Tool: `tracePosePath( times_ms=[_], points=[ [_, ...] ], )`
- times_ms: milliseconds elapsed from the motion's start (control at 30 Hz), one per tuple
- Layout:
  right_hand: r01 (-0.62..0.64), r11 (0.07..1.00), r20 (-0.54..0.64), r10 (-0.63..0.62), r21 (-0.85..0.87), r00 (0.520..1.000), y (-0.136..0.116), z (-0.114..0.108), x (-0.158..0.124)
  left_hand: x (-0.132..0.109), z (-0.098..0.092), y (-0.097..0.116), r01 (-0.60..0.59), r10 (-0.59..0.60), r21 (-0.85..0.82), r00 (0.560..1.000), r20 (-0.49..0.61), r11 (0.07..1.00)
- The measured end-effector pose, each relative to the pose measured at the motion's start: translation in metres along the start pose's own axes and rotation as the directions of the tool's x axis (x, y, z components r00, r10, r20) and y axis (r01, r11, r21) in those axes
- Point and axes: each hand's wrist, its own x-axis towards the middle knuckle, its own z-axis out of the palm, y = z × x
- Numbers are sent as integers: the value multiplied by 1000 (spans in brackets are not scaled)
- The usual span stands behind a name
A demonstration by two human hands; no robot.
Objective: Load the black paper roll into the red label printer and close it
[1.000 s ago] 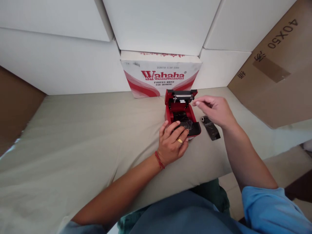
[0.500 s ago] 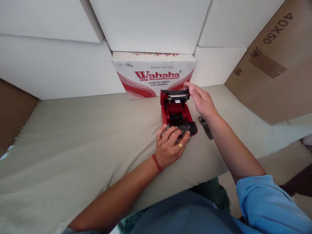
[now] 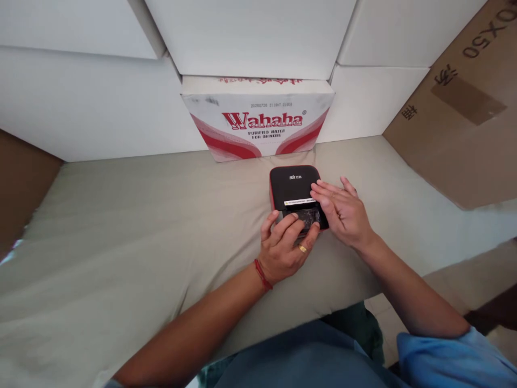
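Note:
A small printer (image 3: 293, 186) with a black lid and red sides rests on the cloth-covered surface, its lid down. From its front comes a dark, shiny strip (image 3: 306, 216), partly hidden by fingers. My left hand (image 3: 285, 245), wearing a ring and a red cord bracelet, has its fingers bent over the strip and the printer's front edge. My right hand (image 3: 343, 213) is open, fingers stretched out, with the fingertips at the right side of the black lid. A white label with small print lies along the lid's front edge.
A Wahaha water carton (image 3: 262, 121) stands behind the printer, against stacked white boxes (image 3: 250, 37). On the right leans a large brown cardboard box (image 3: 456, 140); another brown box (image 3: 24, 188) is at the left edge. Pale green cloth (image 3: 141, 226) covers the surface.
The printer's lid, raised before, is now down over the inside. My right hand has come down and nearer from the lid's top. My left hand stays at the front; the small black roll is now out of sight.

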Motion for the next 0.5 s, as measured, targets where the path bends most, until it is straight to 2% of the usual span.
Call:
tracePosePath(
  times_ms=[200, 367, 500],
  points=[
    [5, 997, -19, -3, 82, 1000, 4, 9, -9, -3, 2, 0, 26, -25, -22, 999, 46, 999],
    [25, 991, -92, -13, 133, 996, 4, 15, -13, -3, 1, -2, 9, -8, -36, 1000, 4, 999],
    [42, 994, -72, -35, 105, 997, -2, 14, -20, -4, 0, -5, 54, -51, -49, 997, 55, 997]
  ],
)
